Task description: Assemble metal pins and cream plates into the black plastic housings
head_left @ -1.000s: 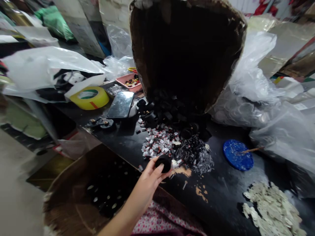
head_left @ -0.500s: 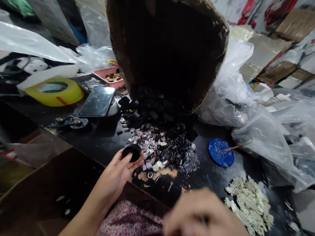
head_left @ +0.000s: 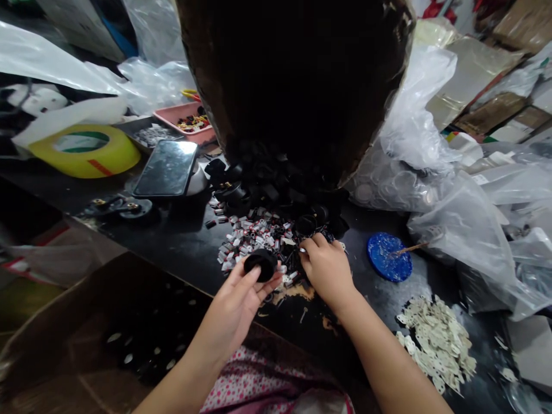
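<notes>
A round black cup-shaped part (head_left: 260, 265) is held in my left hand (head_left: 241, 296), with the thumb at its rim and the fingers beneath. My right hand (head_left: 328, 267) reaches into the pile of small dark parts, its fingers bent together; a small pale bit shows at the fingertips, too small to name. Between and beyond the hands lies a heap of small white and grey cylinders (head_left: 248, 233) with red marks. Larger black round parts (head_left: 276, 190) are piled behind it, at the mouth of a big dark container (head_left: 297, 86).
To the left are yellow tape (head_left: 86, 152), a phone (head_left: 166, 168) and a pink tray (head_left: 183, 122). On the right, a blue lid (head_left: 389, 257) with a stick, flat cream pieces (head_left: 440, 345) and plastic bags (head_left: 470, 230).
My right hand has moved from the near edge up and forward into the small parts. My left hand, still holding the black part, has shifted right.
</notes>
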The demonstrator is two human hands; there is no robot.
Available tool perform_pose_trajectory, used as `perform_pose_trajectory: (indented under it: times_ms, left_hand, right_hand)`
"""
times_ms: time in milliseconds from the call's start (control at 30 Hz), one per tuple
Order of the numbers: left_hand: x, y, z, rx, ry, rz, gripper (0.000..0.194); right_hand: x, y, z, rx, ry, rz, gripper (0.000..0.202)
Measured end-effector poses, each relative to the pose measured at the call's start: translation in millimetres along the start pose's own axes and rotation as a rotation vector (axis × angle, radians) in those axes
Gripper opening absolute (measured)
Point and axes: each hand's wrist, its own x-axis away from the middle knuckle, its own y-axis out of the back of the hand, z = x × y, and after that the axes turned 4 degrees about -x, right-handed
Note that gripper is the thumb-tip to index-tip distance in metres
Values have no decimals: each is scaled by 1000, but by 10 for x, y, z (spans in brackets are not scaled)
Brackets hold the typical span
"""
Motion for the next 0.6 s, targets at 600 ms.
perform_pose_trajectory:
  times_ms: [600]
  left_hand:
    - [208, 6, 409, -267, -19, 52, 28]
  right_hand:
    - [792, 152, 64, -773, -217, -104, 11]
